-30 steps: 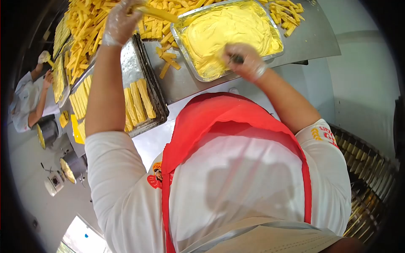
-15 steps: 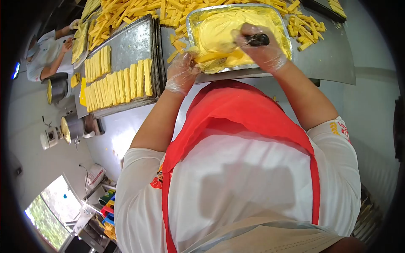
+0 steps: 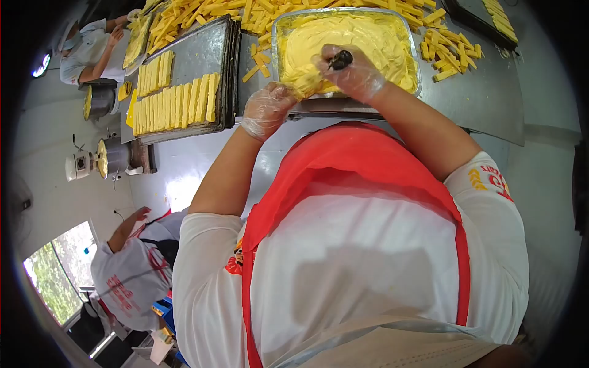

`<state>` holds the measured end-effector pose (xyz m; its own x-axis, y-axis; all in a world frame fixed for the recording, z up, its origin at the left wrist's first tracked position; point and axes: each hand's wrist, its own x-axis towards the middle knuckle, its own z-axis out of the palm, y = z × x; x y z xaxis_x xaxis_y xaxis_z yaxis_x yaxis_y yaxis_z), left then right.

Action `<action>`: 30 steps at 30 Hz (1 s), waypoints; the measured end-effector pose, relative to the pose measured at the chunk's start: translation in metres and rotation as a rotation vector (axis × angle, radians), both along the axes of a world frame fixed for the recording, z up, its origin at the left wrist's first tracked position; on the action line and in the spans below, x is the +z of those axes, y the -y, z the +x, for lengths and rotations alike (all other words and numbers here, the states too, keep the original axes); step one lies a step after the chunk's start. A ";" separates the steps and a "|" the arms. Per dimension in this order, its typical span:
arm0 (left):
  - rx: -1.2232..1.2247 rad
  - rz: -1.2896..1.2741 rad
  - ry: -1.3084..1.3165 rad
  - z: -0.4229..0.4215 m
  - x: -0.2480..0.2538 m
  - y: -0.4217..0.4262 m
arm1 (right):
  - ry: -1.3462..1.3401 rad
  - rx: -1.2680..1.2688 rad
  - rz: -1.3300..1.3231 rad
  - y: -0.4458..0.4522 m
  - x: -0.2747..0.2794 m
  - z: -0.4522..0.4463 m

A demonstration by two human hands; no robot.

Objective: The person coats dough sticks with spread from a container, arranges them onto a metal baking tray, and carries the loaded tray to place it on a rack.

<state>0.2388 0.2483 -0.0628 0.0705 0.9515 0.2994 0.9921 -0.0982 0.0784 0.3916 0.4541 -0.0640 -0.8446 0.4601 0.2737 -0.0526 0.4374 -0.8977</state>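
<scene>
My left hand [image 3: 269, 109], in a clear plastic glove, pinches the near end of a cream-coated yellow cake stick [image 3: 302, 84] at the tray's front left corner. In my right hand [image 3: 354, 72], gloved too, is a black-handled tool [image 3: 340, 59]; its working end is hidden or blurred near the stick. Both hands are close together over the front edge of a foil-lined metal tray [image 3: 419, 78]. Thick yellow cream [image 3: 368, 37] fills that tray, swirled on top.
Left of the cream, stacked dark baking sheets [image 3: 190, 54] carry rows of coated sticks [image 3: 178, 105]. Plain yellow sticks [image 3: 208, 12] are heaped behind, with a smaller pile [image 3: 451, 50] at right. One co-worker [image 3: 92, 52] is at the far left table; another person [image 3: 132, 276] stands lower left.
My right hand has moved left, closer to my left hand, with the tool. The stick now shows less beyond my fingers. Another person has come into view at lower left.
</scene>
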 end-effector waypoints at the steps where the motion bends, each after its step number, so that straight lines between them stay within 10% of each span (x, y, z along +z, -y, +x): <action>1: 0.013 0.006 0.004 0.001 -0.001 0.001 | 0.071 -0.016 -0.081 -0.010 -0.011 -0.004; 2: 0.028 0.013 0.008 0.001 -0.001 0.001 | 0.183 -0.164 0.253 -0.028 -0.021 -0.007; 8: 0.651 -0.131 0.492 0.009 0.010 -0.013 | -0.046 -0.009 0.333 0.010 0.031 0.000; 18: 0.638 -0.004 0.736 -0.033 0.048 0.028 | 0.146 -0.143 0.267 -0.018 -0.017 0.008; 26: 1.011 0.252 0.310 -0.248 0.050 0.080 | 0.203 -0.224 0.132 -0.008 -0.025 -0.005; 30: 1.212 -0.016 0.191 -0.314 0.015 0.089 | 0.283 -0.259 0.177 -0.002 -0.018 -0.013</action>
